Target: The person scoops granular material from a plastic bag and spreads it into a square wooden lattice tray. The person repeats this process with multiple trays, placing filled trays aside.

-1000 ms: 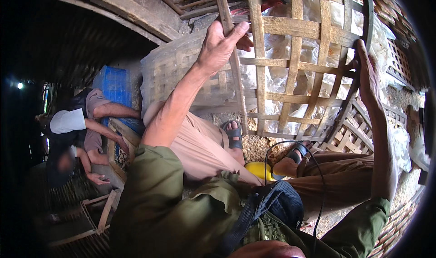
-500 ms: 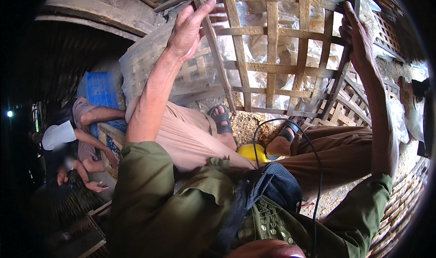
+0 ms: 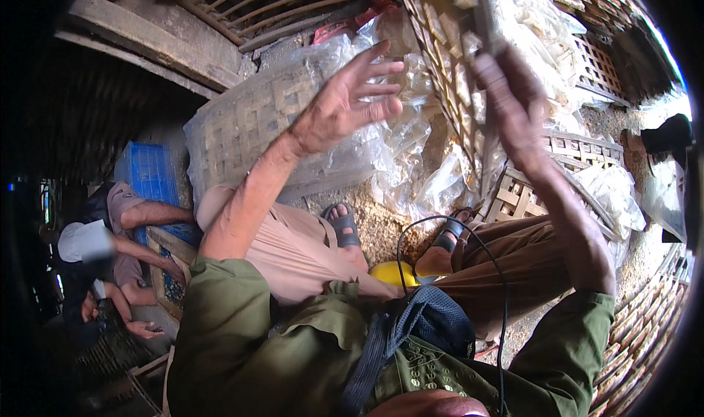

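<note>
Upper centre of frame: right hand (image 3: 517,98), blurred, grips a tilted lattice tray (image 3: 444,72); left hand (image 3: 348,105) fingers spread wide.

L hand (image 3: 348,103) hung mid-air, fingers spread, nr a plastic-covered woven panel (image 3: 253,120). R hand (image 3: 517,109), motion-blurred, gripped edge of a woven tray (image 3: 441,61) tilted up nearly edge-on, w/ crinkled clear plastic (image 3: 400,171) just beside it. Sandalled feet (image 3: 342,230) rested on crumb-strewn floor (image 3: 381,235), w/ a rounded yellow obj. (image 3: 394,274) btwn them. Woven slats (image 3: 645,333) showed at lower R. Over on L, co-worker (image 3: 143,252) in pale cap (image 3: 82,241) leaned nr a blue crate (image 3: 150,169) & wooden box (image 3: 170,242).
</note>
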Demonstrator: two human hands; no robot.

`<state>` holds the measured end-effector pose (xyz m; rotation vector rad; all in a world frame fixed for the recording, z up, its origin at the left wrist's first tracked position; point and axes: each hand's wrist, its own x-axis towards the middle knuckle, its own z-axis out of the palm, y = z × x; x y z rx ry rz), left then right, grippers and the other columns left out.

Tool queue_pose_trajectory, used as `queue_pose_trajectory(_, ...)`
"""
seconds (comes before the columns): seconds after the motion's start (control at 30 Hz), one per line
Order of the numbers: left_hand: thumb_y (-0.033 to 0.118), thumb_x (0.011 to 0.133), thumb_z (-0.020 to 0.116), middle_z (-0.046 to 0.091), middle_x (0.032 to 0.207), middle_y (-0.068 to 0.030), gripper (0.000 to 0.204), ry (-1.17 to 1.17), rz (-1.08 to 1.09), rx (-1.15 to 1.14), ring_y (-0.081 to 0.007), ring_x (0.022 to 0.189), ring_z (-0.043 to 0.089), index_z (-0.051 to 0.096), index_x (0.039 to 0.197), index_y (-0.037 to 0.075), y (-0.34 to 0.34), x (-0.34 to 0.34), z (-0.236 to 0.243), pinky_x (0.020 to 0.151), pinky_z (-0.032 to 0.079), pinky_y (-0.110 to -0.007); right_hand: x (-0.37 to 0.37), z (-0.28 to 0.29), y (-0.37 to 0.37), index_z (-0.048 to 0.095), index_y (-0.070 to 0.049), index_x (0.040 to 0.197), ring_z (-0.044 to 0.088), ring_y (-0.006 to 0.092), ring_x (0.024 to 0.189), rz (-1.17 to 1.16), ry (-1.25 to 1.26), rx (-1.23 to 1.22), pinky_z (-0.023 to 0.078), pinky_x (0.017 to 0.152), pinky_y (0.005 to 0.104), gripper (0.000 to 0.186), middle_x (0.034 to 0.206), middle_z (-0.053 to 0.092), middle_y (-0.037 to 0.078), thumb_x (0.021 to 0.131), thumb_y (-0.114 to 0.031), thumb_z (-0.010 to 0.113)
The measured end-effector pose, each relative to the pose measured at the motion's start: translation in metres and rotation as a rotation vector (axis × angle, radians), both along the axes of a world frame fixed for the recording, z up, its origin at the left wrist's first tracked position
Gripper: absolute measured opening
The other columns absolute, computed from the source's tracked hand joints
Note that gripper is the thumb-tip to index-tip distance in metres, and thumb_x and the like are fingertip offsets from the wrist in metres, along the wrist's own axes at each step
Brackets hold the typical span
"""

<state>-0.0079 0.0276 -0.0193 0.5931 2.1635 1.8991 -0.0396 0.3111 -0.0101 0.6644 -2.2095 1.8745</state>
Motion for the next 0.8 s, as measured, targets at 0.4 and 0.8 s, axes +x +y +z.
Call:
queue_pose_trajectory(0.4, 0.027, 0.098, 0.045, 0.065, 0.124, -0.0168, 0.055, -0.256, 0.532, 0.525, -0.0278, 0.112, 0.067, 0.042, 0.149, 0.007, -0.011, 0.013, -0.042, 0.09, 0.061, -0.047, 0.031, -0.053, -0.054, 0.051, 0.0, 0.145, 0.061, 0.0416, 0.125, 0.482, 0.449, 0.712, 0.06, 0.093, 0.0459, 0.054, 0.148, 0.049, 0.024, 0.098, -0.02, 0.07)
queue_pose_trajectory(0.8, 0.075, 0.1, 0.039, 0.064, 0.124, -0.0244, 0.086, -0.226, 0.443, 0.696, -0.0383, 0.114, 0.063, 0.049, 0.153, 0.008, -0.092, -0.001, 0.034, 0.103, 0.049, -0.059, -0.083, -0.044, 0.028, 0.047, -0.004, 0.151, 0.062, 0.0378, 0.127, -0.015, 0.159, 0.87, 0.05, 0.107, 0.0499, 0.057, 0.146, 0.055, 0.022, 0.108, -0.039, 0.058)
